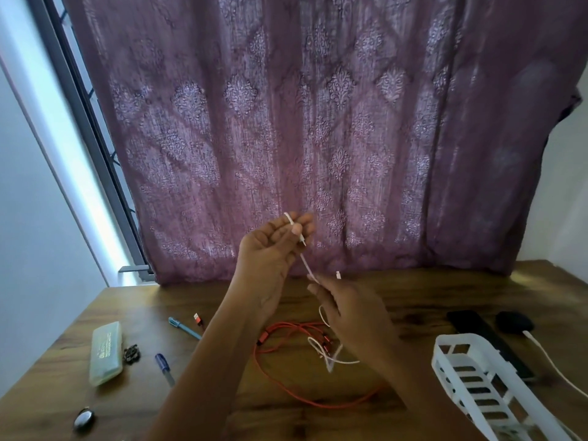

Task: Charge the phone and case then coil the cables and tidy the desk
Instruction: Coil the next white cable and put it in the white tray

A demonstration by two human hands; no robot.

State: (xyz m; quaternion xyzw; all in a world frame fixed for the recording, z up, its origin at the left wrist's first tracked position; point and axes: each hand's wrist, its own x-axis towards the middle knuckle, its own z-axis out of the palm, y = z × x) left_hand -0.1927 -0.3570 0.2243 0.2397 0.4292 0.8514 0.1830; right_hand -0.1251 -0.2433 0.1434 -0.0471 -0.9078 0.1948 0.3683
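Purple patterned curtain (318, 122) hangs behind a wooden desk (413, 291), and you are working just above the desk's middle. Your left hand (270, 249) is raised with its fingers curled round the white cable (304, 261), which drapes over the fingertips and runs taut down to your right hand (353, 313). There the fingertips pinch it, probably so the stretch between both hands is straight enough to lay the first turn of a coil. Its slack drops to the desk and tangles with the red cable (318, 405), which lies loose and uncoiled beneath your wrists. Off to your right, the small dark case (514, 321) has a white lead (547, 358) plugged into it, so that charge looks under way. The long dark slab beside it, likely the phone (477, 329), is partly hidden behind the white basket (461, 370), and you cannot tell whether it is connected. Two pens (184, 327) and a pale green box (106, 353) lie on your left, presumably bound for the basket.
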